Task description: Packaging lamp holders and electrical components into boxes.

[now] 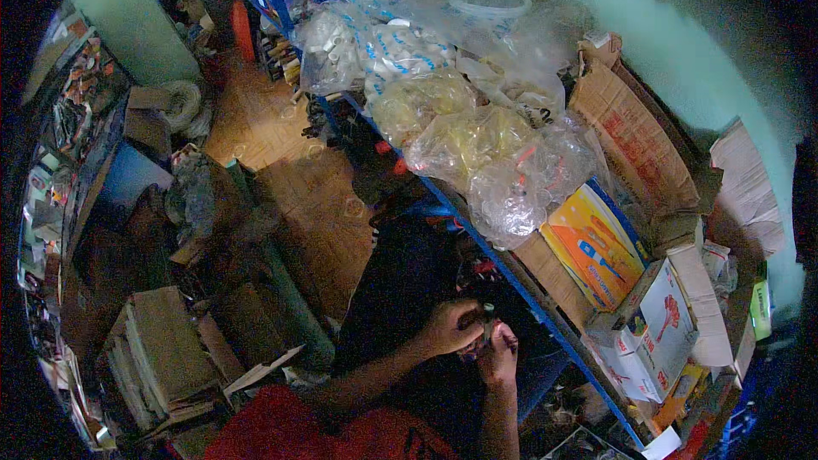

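My left hand (452, 327) and my right hand (500, 352) meet low in the centre of the view, above dark clothing on my lap. Between their fingers is a small object (489, 314) with a pale greenish end; it is too small and dim to name. The left fingers curl around its left side, and the right thumb and fingers pinch it from the right. Just right of the hands runs the blue metal edge (511, 276) of a shelf. On that shelf lie clear plastic bags (511, 195) of small parts and an orange and yellow printed box (597, 246).
White printed carton (668, 332) and a torn cardboard box (629, 128) stand at the right. Bags of white plastic fittings (332, 45) lie farther back. Stacked cardboard (169, 345) is at lower left, near a wood-toned floor (307, 204). A cluttered shelf (83, 115) lines the far left.
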{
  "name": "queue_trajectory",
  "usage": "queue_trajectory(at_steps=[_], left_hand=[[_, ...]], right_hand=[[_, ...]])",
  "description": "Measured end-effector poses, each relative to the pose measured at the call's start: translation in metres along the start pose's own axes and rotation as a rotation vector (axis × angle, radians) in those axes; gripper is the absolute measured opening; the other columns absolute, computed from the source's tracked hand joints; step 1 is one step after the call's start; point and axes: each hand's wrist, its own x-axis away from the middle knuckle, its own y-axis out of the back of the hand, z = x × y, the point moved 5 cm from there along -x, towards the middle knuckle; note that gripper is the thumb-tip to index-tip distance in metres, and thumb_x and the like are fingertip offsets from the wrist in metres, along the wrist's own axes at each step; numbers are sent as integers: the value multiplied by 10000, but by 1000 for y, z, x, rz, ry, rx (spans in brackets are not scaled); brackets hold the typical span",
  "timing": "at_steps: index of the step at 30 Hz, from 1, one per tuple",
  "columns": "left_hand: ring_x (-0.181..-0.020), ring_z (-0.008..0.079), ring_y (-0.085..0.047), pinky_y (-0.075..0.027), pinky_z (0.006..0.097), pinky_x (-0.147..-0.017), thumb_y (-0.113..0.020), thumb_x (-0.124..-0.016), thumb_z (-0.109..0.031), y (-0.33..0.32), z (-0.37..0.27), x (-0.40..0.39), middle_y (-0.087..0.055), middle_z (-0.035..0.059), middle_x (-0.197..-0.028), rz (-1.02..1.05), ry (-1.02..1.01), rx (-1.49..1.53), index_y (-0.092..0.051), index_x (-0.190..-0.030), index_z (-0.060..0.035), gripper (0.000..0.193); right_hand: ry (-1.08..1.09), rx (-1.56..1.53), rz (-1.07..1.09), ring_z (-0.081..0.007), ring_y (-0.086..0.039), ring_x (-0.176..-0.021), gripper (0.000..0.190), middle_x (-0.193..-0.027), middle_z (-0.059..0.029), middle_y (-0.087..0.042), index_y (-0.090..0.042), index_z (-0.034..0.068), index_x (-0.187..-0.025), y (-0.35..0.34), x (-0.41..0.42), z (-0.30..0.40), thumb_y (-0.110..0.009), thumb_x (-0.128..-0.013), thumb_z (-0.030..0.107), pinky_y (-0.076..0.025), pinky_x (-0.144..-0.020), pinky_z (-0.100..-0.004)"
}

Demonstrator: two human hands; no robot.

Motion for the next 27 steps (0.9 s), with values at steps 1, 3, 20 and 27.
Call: queue_trajectory(at_steps=[1, 3, 20, 27], left_hand=[[-766, 191, -721, -561, 355, -678, -730, -863, -194, 8, 43, 0, -714, 114, -826, -119, 24, -77, -696, -1026, -32, 232], [-754, 191, -718, -559, 357, -671, -727, -864, -195, 5, 32, -2, -714, 114, -820, -69, 22, -89, -696, -1018, -31, 227], [-849, 342, -742, -574, 438, -764, -727, -889, -261, 3, 25, 2, -744, 166, -932, 15, 115, -134, -728, -1086, -68, 275], [-795, 378, -732, -565, 449, -694, -624, -981, -479, -4, 15, -3, -746, 164, -903, 64, -25, -307, -725, -1032, -74, 421]], right_hand=[[21, -7, -15, -180, -663, -815, 287, -969, -41, -694, -654, 75, -1052, -18, -1, 2, -652, -1031, 362, -544, -690, -338], [9, 16, -17, -174, -656, -748, 274, -901, -42, -685, -664, 69, -1012, -17, -1, 7, -656, -1032, 342, -526, -635, -324], [89, 167, -64, -121, -621, -638, 320, -926, -53, -729, -712, -7, -1222, 2, -8, -4, -707, -1006, 229, -490, -533, -274], [228, 241, -160, -119, -658, -737, 211, -982, -66, -739, -725, 18, -1164, 1, -6, 1, -670, -1025, 167, -538, -642, -268]])
